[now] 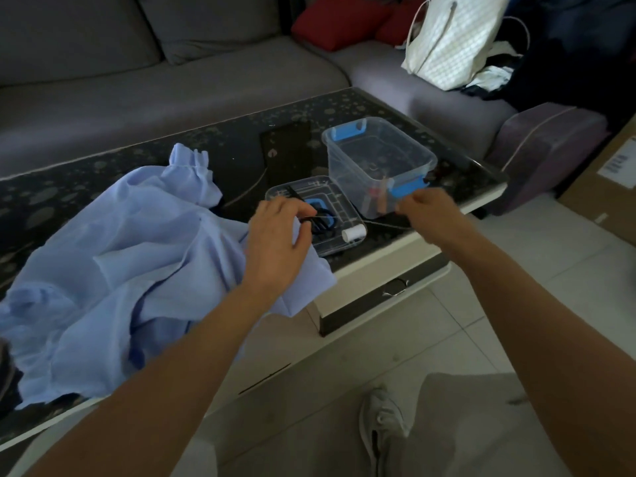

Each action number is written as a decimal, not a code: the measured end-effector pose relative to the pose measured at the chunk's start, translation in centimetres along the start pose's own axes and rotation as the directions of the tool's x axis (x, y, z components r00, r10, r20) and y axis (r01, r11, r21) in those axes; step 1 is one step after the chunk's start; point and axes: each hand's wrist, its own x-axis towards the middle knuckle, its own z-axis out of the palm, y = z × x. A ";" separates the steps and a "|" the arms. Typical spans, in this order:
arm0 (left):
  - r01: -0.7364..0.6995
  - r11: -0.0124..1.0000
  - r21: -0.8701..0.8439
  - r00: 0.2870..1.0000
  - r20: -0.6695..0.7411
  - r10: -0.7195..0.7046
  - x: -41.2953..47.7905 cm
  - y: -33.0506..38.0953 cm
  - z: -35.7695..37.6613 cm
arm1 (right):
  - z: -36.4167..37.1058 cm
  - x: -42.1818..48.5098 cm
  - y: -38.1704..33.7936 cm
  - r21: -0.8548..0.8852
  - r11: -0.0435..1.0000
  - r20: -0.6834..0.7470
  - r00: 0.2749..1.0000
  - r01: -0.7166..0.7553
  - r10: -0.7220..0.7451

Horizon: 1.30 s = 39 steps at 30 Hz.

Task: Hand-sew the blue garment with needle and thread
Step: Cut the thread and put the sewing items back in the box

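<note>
The light blue garment [130, 256] lies crumpled over the left half of the dark patterned table [241, 142]. My left hand [278, 235] pinches an edge of the garment between thumb and fingers, just over the clear lid [330, 197]. My right hand [426, 211] is held up to the right with its fingers curled, pinching a thin pale thread [385, 223] that runs back toward the lid. No needle can be made out. A white thread spool [354, 233] and black scissors [321, 220] lie on the lid.
A clear plastic box [378, 163] with blue clips stands behind the lid, with small items inside. A grey sofa [172, 74] wraps around the table, with red cushions [337, 25] and a white bag [451, 39] on it. A cardboard box [605, 187] stands on the floor at the right.
</note>
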 end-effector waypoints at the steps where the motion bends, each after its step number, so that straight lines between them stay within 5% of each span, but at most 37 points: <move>1: -0.045 0.999 -0.015 0.998 0.050 0.046 0.2 0.4 0.7 | 0.2 -0.1 0.3 -0.085 0.996 0.092 0.995 -0.028 0.036; 4: -0.100 0.995 -0.026 0.977 0.189 0.103 0.9 1.5 2.8 | 1.0 0.5 1.3 -0.256 0.966 0.132 0.990 -0.022 0.058; 10: -0.027 0.992 0.124 0.975 0.221 -0.001 2.6 2.1 6.7 | 1.5 1.7 1.3 -0.241 0.965 0.229 0.972 0.107 -0.051; 16: -0.016 0.963 0.269 0.938 0.338 -0.079 3.6 2.2 8.0 | 2.1 1.8 2.2 -0.179 0.983 0.338 0.941 0.041 0.023; 21: 0.197 0.980 0.001 0.947 0.257 -0.190 3.3 1.8 6.5 | 2.5 1.5 1.9 -0.023 1.000 0.357 0.934 0.021 -0.012; 31: 0.662 0.651 -0.372 0.747 0.405 -0.528 1.5 0.8 1.8 | 4.8 -1.6 -1.5 0.161 0.984 0.603 0.782 0.076 -0.158; 39: 0.698 0.573 -0.431 0.716 0.412 -0.563 0.5 -0.2 0.0 | 5.9 -2.2 -2.5 0.128 0.983 0.621 0.762 0.134 -0.185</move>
